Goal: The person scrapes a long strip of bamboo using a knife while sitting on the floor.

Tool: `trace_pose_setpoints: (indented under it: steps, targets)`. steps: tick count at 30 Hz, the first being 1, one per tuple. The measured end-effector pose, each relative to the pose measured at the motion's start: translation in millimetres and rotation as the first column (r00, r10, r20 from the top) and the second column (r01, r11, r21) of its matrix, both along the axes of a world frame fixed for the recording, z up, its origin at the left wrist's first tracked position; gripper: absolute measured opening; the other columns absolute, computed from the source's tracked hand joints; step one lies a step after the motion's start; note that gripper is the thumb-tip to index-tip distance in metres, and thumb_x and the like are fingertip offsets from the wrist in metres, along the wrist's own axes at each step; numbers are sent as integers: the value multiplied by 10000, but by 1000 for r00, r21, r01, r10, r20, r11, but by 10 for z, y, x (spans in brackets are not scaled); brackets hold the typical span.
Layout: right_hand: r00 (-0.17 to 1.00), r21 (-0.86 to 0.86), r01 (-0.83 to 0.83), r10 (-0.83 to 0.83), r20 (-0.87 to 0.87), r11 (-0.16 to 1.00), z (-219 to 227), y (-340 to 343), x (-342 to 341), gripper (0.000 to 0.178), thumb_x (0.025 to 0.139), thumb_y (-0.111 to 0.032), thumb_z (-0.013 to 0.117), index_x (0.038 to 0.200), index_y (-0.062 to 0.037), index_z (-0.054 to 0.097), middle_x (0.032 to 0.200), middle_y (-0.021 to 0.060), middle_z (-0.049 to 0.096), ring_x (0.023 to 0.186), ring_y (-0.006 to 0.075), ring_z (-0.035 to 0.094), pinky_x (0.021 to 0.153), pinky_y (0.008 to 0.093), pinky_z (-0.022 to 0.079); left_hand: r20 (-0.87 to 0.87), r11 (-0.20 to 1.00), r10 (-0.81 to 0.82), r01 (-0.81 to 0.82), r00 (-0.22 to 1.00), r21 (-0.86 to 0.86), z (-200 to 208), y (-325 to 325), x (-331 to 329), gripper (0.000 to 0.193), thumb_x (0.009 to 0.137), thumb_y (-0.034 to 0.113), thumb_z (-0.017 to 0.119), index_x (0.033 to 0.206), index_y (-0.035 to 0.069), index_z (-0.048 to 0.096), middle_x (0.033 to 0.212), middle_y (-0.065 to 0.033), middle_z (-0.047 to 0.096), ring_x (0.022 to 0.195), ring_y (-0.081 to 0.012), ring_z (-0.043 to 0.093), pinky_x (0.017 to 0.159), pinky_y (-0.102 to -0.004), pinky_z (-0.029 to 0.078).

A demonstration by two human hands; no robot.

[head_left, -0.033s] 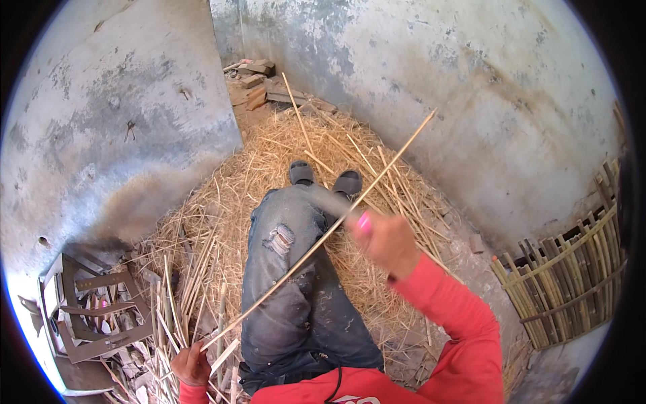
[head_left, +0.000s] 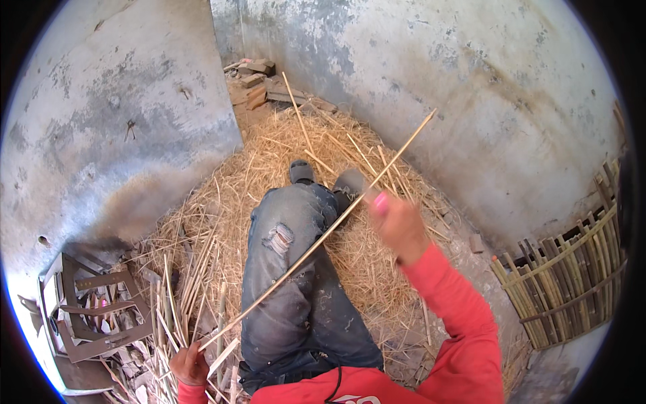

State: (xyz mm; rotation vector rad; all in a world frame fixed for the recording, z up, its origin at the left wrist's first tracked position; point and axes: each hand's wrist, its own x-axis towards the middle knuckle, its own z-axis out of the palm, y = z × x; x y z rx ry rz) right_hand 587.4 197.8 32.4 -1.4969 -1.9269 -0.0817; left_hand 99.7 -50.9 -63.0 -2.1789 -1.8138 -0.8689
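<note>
A long, thin bamboo strip (head_left: pixel 296 264) slants across my legs from lower left to upper right. Its near end is pinched in my left hand (head_left: pixel 189 365), which is closed beside my left hip. My right hand (head_left: pixel 398 227), smeared by motion, is wrapped round a knife (head_left: pixel 353 180) at the strip's upper part. The knife's greyish blade is blurred, and a pink spot shows where the fingers close. Whether the blade touches the strip I cannot tell. The strip's far end reaches past my right hand toward the wall.
Straw-like shavings (head_left: pixel 215 195) and loose strips cover the floor round my legs. A brown frame (head_left: pixel 101 313) leans at the left, beside a heap of split sticks (head_left: pixel 202 283). A slatted bamboo panel (head_left: pixel 572 276) stands at the right wall. Bricks (head_left: pixel 256 81) lie in the far corner.
My right hand and the knife have moved up and right along the strip, away from my left hand. The strip and my left hand stay almost where they were.
</note>
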Motion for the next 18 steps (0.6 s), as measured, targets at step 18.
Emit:
trace_pose_setpoints:
  steps: [18]
  targets:
    - [969, 123, 223, -205, -140, 967, 312, 339, 746, 509, 1053, -412, 542, 692, -57, 599, 471, 126, 478, 391, 274, 466, 422, 420, 395, 29, 996, -84, 84, 996, -1, -148, 28, -289, 207, 824, 41, 650, 1024, 43, 705, 615, -108, 549, 477, -289, 510, 468, -401, 382]
